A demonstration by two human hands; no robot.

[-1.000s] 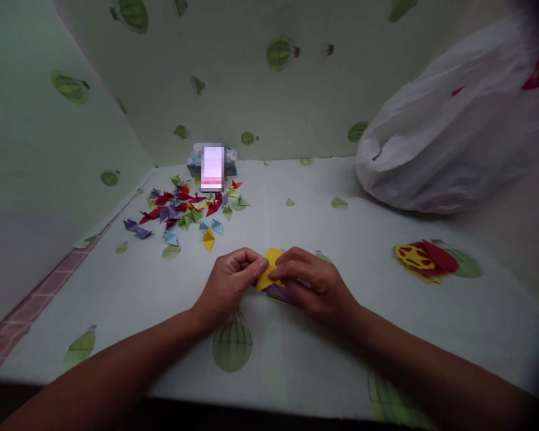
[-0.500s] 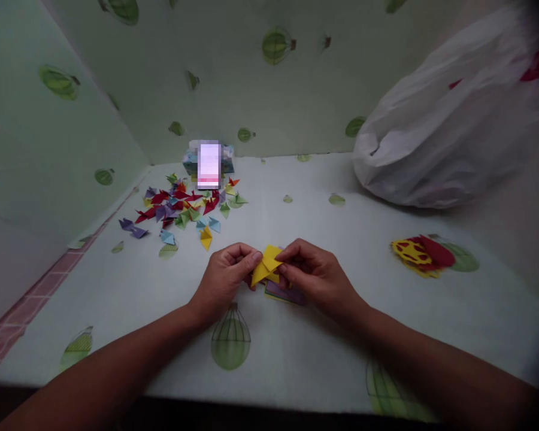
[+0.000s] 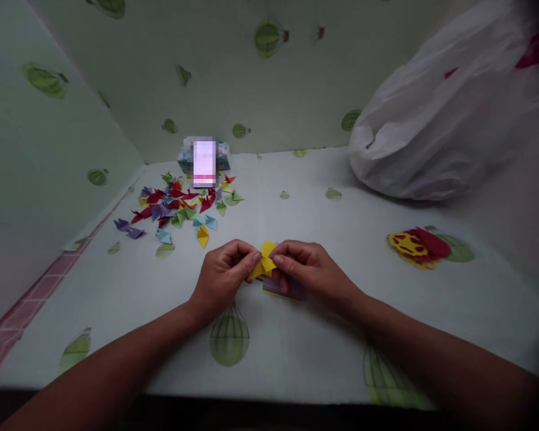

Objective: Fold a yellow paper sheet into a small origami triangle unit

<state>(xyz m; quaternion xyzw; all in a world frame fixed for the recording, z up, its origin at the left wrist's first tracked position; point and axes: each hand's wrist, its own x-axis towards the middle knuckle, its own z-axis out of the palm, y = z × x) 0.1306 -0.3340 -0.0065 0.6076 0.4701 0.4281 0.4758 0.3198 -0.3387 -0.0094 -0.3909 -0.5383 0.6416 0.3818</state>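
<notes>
One pale table [image 3: 269, 353]; above it, left hand [image 3: 224, 272] and right hand [image 3: 317, 269]; partly beneath them, purple-topped papers [image 3: 273, 288]; between both hands' pinching fingertips, folded yellow paper [image 3: 265, 263]. Matched edges and light, even pressure should keep creases crisp.

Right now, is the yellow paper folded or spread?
Folded: the yellow paper shows angled, overlapping flaps where the left hand and right hand pinch it.

Apparently a room at home, with walls [image 3: 215, 66] and desk [image 3: 332, 233] in matching hot-air-balloon print, a lit phone [image 3: 204, 160] and a plastic bag [image 3: 426, 126].
</notes>
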